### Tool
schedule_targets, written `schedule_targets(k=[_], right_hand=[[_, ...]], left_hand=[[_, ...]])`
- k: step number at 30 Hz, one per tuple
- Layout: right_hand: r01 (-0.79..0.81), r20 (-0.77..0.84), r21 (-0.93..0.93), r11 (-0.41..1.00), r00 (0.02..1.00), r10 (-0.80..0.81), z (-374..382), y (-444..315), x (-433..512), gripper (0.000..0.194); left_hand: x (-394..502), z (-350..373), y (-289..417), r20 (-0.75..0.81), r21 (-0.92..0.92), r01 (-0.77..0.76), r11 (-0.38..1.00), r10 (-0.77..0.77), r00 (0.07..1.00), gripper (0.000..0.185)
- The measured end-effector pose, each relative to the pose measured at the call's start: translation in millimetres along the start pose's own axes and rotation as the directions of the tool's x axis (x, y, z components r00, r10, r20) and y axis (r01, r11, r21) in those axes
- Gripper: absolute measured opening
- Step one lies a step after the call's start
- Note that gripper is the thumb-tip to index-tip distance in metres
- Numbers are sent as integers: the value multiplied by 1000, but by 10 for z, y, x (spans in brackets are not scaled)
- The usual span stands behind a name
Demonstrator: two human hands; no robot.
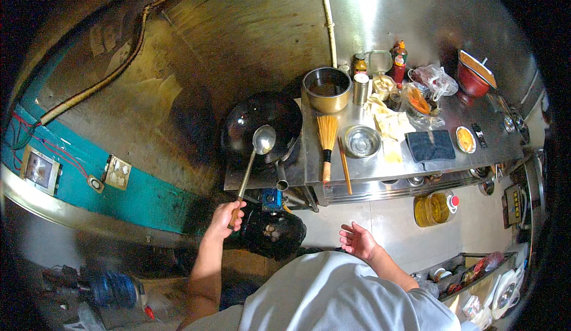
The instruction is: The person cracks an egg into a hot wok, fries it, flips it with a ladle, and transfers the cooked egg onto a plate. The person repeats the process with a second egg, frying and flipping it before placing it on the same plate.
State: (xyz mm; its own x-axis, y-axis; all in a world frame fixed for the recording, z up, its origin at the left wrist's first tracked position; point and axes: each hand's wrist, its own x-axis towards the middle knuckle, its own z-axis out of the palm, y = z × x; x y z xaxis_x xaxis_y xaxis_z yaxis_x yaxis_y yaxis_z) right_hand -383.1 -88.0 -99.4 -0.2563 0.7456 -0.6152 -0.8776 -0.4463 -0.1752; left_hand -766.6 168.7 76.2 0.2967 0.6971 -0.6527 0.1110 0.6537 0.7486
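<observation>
My left hand (225, 219) grips the wooden handle of a long metal ladle (264, 139). The ladle's bowl hangs over or rests in a black wok (241, 128); I cannot tell whether they touch. The wok sits on the stove with its hollow metal handle (282, 184) pointing towards me. Nothing is in my right hand (358, 241), held palm up with fingers apart before my body. Nearest to it on the steel table lie wooden chopsticks (345, 166) and a bamboo wok brush (327, 146).
A deep pot (327, 90) of dark liquid and a metal bowl (362, 141) stand on the steel table (392, 170). Beyond are a red sauce bottle (399, 61) and a dark folded cloth (430, 145). Below are an oil jug (435, 209) and a black-lined bin (285, 237).
</observation>
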Motion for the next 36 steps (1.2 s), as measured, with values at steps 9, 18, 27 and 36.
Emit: schedule_targets(k=[9, 18, 27, 36], right_hand=[[6, 8, -23, 1000, 1000, -6, -84, 20, 23, 47], [18, 19, -7, 1000, 1000, -18, -74, 43, -17, 47], [25, 1, -2, 1000, 1000, -25, -65, 42, -36, 46], [0, 5, -20, 1000, 1000, 0, -40, 18, 31, 45]], left_hand=[[208, 271, -103, 514, -746, 357, 562, 144, 846, 42], [151, 363, 355, -22, -26, -128, 991, 128, 992, 28], [-141, 285, 395, -174, 401, -151, 903, 237, 956, 19], [-320, -79, 310, -158, 571, -60, 819, 181, 971, 23]])
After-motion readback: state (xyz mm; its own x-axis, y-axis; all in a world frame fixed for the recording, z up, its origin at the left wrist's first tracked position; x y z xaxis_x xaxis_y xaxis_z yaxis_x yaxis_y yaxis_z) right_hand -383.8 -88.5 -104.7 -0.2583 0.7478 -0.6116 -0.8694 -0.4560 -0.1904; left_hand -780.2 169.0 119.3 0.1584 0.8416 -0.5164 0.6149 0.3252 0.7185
